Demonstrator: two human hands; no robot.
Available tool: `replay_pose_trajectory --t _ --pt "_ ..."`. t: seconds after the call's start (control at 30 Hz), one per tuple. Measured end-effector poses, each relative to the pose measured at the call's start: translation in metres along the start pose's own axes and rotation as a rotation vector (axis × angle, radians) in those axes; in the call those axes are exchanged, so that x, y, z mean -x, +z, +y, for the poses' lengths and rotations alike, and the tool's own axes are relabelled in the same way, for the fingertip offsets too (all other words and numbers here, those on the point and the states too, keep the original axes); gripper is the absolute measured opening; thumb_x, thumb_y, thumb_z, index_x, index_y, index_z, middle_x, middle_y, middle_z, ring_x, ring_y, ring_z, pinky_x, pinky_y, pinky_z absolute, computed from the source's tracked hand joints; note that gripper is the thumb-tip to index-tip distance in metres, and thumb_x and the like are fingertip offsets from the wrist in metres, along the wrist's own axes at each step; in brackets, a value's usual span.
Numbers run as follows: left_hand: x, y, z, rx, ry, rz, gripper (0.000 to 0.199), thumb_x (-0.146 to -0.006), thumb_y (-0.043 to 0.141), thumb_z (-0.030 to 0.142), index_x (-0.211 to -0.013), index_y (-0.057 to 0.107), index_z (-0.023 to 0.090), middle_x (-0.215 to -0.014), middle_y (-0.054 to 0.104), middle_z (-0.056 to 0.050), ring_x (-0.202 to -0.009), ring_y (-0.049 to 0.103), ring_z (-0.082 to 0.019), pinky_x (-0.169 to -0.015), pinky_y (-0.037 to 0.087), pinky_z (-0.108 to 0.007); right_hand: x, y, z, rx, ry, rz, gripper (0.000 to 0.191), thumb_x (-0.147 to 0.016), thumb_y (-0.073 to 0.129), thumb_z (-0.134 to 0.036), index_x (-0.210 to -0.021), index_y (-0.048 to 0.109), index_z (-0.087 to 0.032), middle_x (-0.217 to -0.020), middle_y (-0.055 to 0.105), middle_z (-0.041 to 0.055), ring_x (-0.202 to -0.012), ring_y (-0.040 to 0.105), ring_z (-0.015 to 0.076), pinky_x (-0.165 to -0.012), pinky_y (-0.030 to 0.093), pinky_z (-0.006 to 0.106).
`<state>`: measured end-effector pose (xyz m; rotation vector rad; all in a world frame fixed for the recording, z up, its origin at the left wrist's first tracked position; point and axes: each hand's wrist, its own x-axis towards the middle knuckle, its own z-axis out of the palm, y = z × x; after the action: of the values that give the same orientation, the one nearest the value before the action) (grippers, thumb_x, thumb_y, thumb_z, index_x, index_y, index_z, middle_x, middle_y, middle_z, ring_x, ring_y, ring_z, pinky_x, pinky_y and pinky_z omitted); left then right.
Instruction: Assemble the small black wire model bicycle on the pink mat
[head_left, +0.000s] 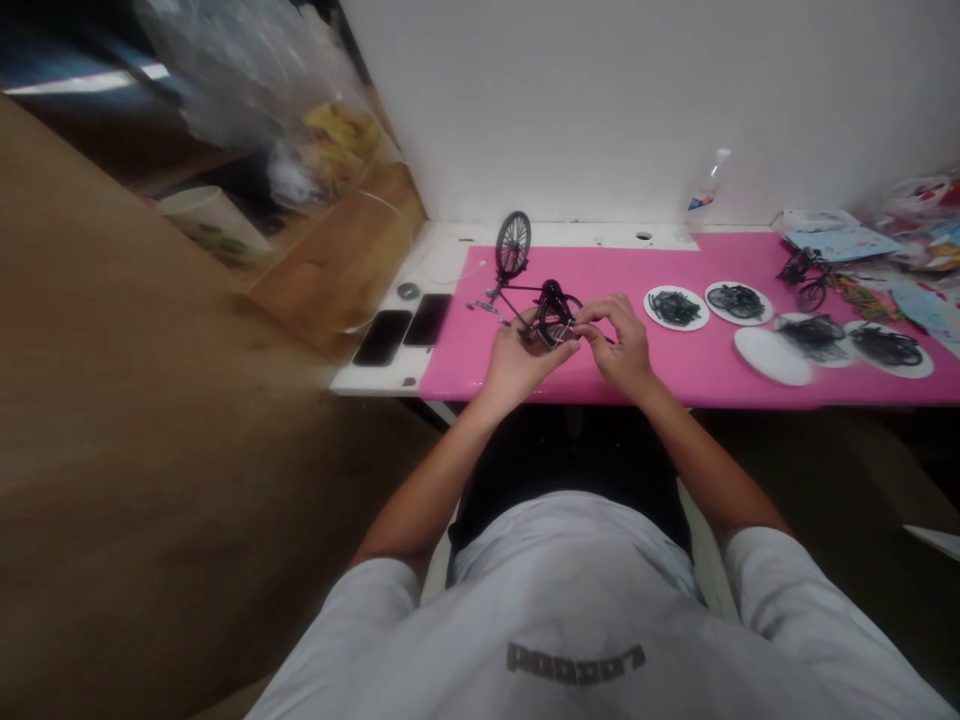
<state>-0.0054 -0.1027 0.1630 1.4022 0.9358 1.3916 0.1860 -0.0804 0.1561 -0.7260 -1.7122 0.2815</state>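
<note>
A small black model bicycle is tilted over the pink table cover, one spoked wheel pointing away from me and the other between my hands. My left hand is wrapped round the near wheel end of the bicycle from below, its thumb along the wheel. The fingers of my right hand are pinched at the right side of that same wheel, on a part too small to make out. Silvery handlebars stick out to the left of the frame.
White plates with dark parts stand to the right, near another small bicycle and plastic packets. Two dark phones lie on the white table's left end. A clear bottle stands at the back. A wooden box is at left.
</note>
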Motion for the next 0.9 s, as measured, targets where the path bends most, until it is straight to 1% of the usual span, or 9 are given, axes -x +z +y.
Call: replay_pose_trajectory --t 0.1,0.2,0.33,0.43,0.5,0.6,0.67,0.8,0.9 --pt "-0.002 0.000 -0.001 -0.046 0.014 0.010 0.038 -0.077 0.103 0.030 -0.108 0.083 0.020 -0.106 0.091 -0.008 -0.103 0.088 -0.029 -0.096 0.073 -0.040 -0.001 -0.001 -0.001 -0.015 -0.005 0.008 0.038 -0.111 0.073 -0.066 -0.094 0.076 -0.033 -0.097 0.083 0.0045 -0.102 0.075 0.0298 -0.100 0.058 0.054" --pt "-0.003 0.000 -0.002 -0.105 0.011 0.021 0.034 -0.078 0.102 0.029 -0.105 0.084 0.020 -0.102 0.090 -0.007 -0.098 0.088 -0.029 -0.091 0.072 -0.039 -0.001 -0.002 -0.003 0.000 0.031 -0.006 0.039 -0.109 0.075 -0.068 -0.092 0.078 -0.033 -0.097 0.084 0.0045 -0.103 0.076 0.0306 -0.104 0.059 0.056" --pt "-0.003 -0.001 -0.005 -0.088 0.032 0.021 0.037 -0.079 0.102 0.033 -0.110 0.085 0.020 -0.106 0.091 -0.008 -0.101 0.088 -0.028 -0.093 0.071 -0.038 -0.002 -0.003 -0.004 0.000 0.089 -0.017 0.037 -0.106 0.079 -0.068 -0.092 0.081 -0.034 -0.099 0.086 0.0040 -0.102 0.077 0.0302 -0.105 0.060 0.057" --pt "-0.003 -0.003 -0.009 -0.102 0.046 0.019 0.041 -0.080 0.101 0.035 -0.115 0.086 0.021 -0.108 0.091 -0.008 -0.098 0.087 -0.027 -0.090 0.071 -0.037 -0.003 -0.006 -0.003 -0.039 0.091 -0.021 0.029 -0.103 0.085 -0.060 -0.092 0.084 -0.034 -0.100 0.088 0.0029 -0.101 0.078 0.0292 -0.105 0.060 0.057" --pt "-0.003 -0.004 -0.011 -0.112 0.052 0.007 0.042 -0.081 0.101 0.035 -0.118 0.086 0.021 -0.110 0.091 -0.008 -0.100 0.088 -0.028 -0.090 0.071 -0.037 -0.003 -0.008 -0.001 -0.060 0.095 -0.020 0.025 -0.101 0.089 -0.057 -0.091 0.086 -0.035 -0.098 0.088 0.0023 -0.101 0.078 0.0292 -0.107 0.060 0.058" --pt "-0.003 -0.006 -0.013 -0.123 0.071 -0.009 0.043 -0.082 0.100 0.034 -0.120 0.087 0.021 -0.114 0.091 -0.008 -0.103 0.088 -0.028 -0.092 0.071 -0.037 -0.003 -0.009 0.004 -0.069 0.146 -0.024 0.026 -0.098 0.091 -0.059 -0.088 0.087 -0.035 -0.096 0.086 0.0029 -0.102 0.077 0.0300 -0.108 0.060 0.060" --pt "-0.004 -0.007 -0.014 -0.150 0.084 -0.006 0.041 -0.082 0.100 0.034 -0.119 0.087 0.021 -0.112 0.091 -0.008 -0.100 0.088 -0.028 -0.090 0.070 -0.037 -0.002 -0.009 0.009 -0.067 0.183 -0.014 0.026 -0.096 0.092 -0.061 -0.089 0.090 -0.036 -0.097 0.085 0.0041 -0.103 0.075 0.0298 -0.103 0.061 0.058" --pt "-0.006 -0.008 -0.017 -0.168 0.106 -0.008 0.038 -0.083 0.100 0.034 -0.117 0.088 0.022 -0.110 0.091 -0.007 -0.097 0.087 -0.027 -0.086 0.069 -0.036 0.001 -0.004 0.023 -0.120 0.252 0.004 0.030 -0.088 0.096 -0.067 -0.093 0.093 -0.038 -0.099 0.078 0.0050 -0.098 0.070 0.0263 -0.088 0.061 0.048" --pt "-0.006 -0.009 -0.018 -0.156 0.115 -0.005 0.038 -0.083 0.100 0.034 -0.117 0.088 0.023 -0.109 0.091 -0.007 -0.098 0.087 -0.027 -0.087 0.070 -0.036 0.003 0.000 0.030 -0.227 0.304 -0.009 0.037 -0.083 0.099 -0.072 -0.092 0.093 -0.037 -0.099 0.075 0.0049 -0.094 0.069 0.0239 -0.087 0.060 0.046"
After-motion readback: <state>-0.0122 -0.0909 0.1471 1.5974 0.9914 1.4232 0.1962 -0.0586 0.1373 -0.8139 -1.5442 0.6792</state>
